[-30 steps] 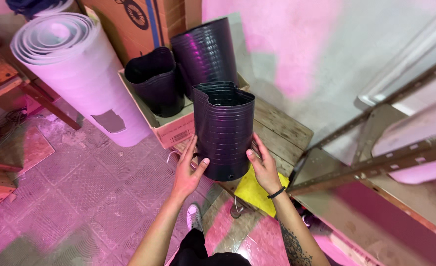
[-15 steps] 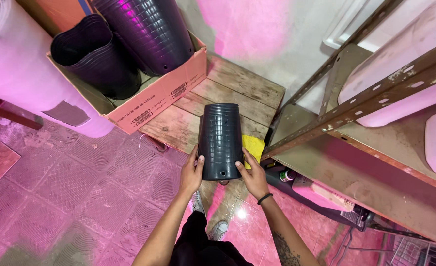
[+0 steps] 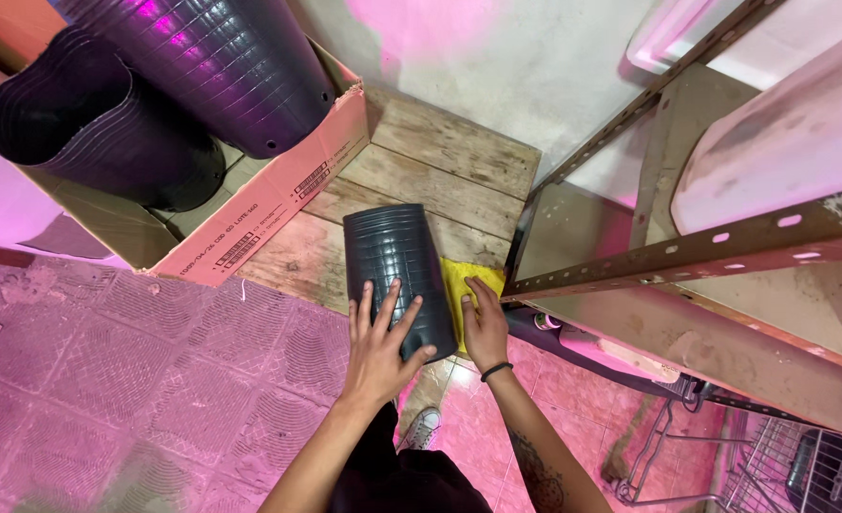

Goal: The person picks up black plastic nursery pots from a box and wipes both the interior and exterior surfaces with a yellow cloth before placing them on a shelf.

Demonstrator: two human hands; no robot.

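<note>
Strong pink light, sharp focus, wide-angle edge distortion.

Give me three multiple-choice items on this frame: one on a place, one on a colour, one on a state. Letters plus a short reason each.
1. Where does the stack of black pots held by both hands sit?
A. inside the cardboard box
B. over the wooden pallet
C. on the metal shelf

2. What colour is the thing beside the right hand, behind the stack?
A. yellow
B. blue
C. white

3. How does the left hand meet the stack?
A. clear of it
B. closed in a fist
C. fingers spread flat on its side

Answers:
1 B: the stack stands out against the pallet planks, outside the cardboard box.
2 A: the yellow item shows between stack and right hand.
3 C: the fingers lie splayed on the ribbed wall.
</note>
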